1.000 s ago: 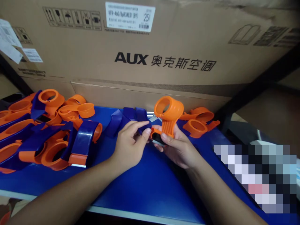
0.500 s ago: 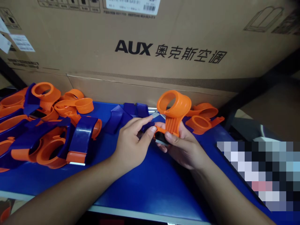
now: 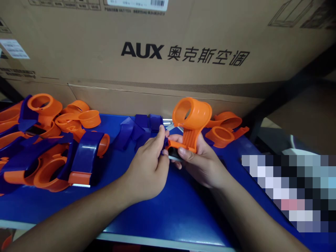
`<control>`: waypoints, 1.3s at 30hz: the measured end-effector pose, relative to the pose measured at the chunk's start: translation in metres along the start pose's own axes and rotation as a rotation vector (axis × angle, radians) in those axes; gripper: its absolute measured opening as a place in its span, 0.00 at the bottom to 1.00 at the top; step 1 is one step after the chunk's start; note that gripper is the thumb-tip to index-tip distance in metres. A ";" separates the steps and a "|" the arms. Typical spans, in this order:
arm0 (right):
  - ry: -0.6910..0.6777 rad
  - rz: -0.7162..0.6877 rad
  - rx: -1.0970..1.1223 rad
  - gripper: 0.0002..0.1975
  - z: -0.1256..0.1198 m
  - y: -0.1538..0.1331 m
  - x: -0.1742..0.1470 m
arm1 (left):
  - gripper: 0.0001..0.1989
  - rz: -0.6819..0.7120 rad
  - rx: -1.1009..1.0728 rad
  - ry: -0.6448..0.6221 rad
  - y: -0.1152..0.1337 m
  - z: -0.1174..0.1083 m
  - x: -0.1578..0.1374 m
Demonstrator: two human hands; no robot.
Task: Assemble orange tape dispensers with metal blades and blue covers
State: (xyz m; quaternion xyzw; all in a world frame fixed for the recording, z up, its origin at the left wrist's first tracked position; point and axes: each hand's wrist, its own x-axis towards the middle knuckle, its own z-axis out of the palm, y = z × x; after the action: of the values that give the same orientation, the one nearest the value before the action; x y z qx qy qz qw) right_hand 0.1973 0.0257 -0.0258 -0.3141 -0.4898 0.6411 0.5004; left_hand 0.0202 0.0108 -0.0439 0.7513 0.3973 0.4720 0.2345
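Observation:
My right hand [image 3: 206,162] is closed round an orange tape dispenser [image 3: 191,113], its ring pointing up. At the dispenser's lower end is a black part with a toothed metal strip, near my right thumb. My left hand [image 3: 148,164] is closed at that same end, on a dark blue plastic piece [image 3: 166,142] that meets the orange frame. Most of the blue piece is hidden behind my left fingers. Just beyond my hands lie several loose blue plastic pieces [image 3: 128,131] and some thin metal strips [image 3: 169,123].
Blue and orange tape dispensers [image 3: 86,154] are piled on the left of the blue table [image 3: 168,217]. More orange frames [image 3: 223,134] lie at the back right. A large cardboard box [image 3: 86,45] stands behind, and a pixelated area covers the right side.
My left hand has turned, with its index finger now pointing more upward and its thumb pressed at the blue piece. The view has shifted slightly; my right hand still holds the dispenser.

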 end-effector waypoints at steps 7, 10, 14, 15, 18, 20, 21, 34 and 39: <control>-0.034 -0.020 -0.070 0.28 -0.006 0.005 0.003 | 0.41 0.007 -0.019 -0.227 0.002 -0.017 0.005; -0.044 -0.025 -0.089 0.27 -0.007 0.006 0.004 | 0.37 0.034 -0.012 -0.293 -0.002 -0.027 0.010; -0.057 -0.030 -0.099 0.27 -0.006 0.007 0.004 | 0.36 0.027 -0.031 -0.302 -0.008 -0.035 0.017; -0.060 -0.031 -0.103 0.27 -0.005 0.007 0.004 | 0.35 0.016 -0.047 -0.303 -0.008 -0.036 0.019; -0.054 -0.045 -0.111 0.26 -0.005 0.006 0.003 | 0.34 -0.065 -0.135 -0.331 -0.009 -0.037 0.022; -0.049 -0.051 -0.123 0.25 -0.005 0.005 0.003 | 0.33 -0.142 -0.198 -0.332 -0.010 -0.037 0.023; -0.047 -0.053 -0.129 0.25 -0.005 0.005 0.003 | 0.33 -0.175 -0.227 -0.319 -0.010 -0.037 0.023; -0.037 -0.072 -0.117 0.26 -0.007 0.001 0.002 | 0.29 -0.052 -0.124 -0.337 -0.011 -0.037 0.026; -0.050 -0.060 -0.123 0.27 -0.008 0.004 0.002 | 0.28 0.015 -0.083 -0.387 -0.009 -0.042 0.026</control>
State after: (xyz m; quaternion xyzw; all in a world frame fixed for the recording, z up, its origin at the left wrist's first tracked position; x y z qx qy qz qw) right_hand 0.2020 0.0301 -0.0320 -0.3135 -0.5499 0.6019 0.4869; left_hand -0.0147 0.0363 -0.0187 0.8207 0.3193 0.3365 0.3337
